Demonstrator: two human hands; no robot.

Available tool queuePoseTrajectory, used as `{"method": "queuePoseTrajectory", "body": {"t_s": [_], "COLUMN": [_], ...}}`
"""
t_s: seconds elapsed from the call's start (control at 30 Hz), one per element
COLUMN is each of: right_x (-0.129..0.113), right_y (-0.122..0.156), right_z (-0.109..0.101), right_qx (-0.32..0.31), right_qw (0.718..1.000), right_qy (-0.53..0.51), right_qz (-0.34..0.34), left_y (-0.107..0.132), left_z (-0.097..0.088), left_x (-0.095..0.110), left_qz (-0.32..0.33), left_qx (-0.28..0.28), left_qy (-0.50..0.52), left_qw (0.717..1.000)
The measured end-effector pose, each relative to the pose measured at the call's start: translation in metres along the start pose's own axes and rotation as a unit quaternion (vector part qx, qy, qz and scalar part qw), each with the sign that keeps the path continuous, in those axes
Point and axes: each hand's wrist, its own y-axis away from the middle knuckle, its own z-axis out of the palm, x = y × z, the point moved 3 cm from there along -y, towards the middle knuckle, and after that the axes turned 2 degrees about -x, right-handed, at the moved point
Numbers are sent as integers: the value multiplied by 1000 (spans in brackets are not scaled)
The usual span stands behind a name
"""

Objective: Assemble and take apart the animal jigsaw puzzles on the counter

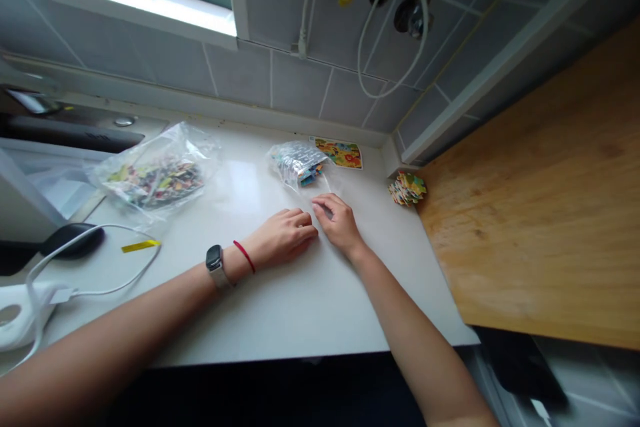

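Plastic bag [296, 157] on the white counter [230, 320], just beyond the right hand [336, 217]
Right hand half-curled, fingertips at the bag's loose clear end, grip unclear; left hand [287, 235] loosely curled, palm hidden, any hold impossible to tell; bag's long axis slants from upper left, loose end pointing toward the right hand.

Toward my table's [300, 317] left edge I see a yellow strip [140, 247] inside a white cable's [95, 293] loop; beyond the back edge, grey wall tiles [243, 75]; along the right edge, a wooden panel [540, 213].
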Motion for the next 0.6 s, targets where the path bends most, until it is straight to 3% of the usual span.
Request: {"method": "queuePoseTrajectory", "body": {"t_s": [0.17,0.33,0.53,0.6], "right_x": [-9,-27,-62,-75], "right_y": [-1,5,15,17], "right_z": [-9,-18,-7,-1], "right_qx": [49,95,-27,-57], "right_qw": [998,995,996,992], "right_qy": [-1,32,-14,-29], "right_qz": [26,25,-80,-111], "left_y": [1,4,4,3], "left_z": [-3,-5,3,7], "left_x": [14,22,16,15], "left_qz": [-13,-19,-28,-51], "left_qx": [-48,-44,-31,0], "left_qy": [-76,-83,-35,10], "left_qw": [996,995,999,999]}}
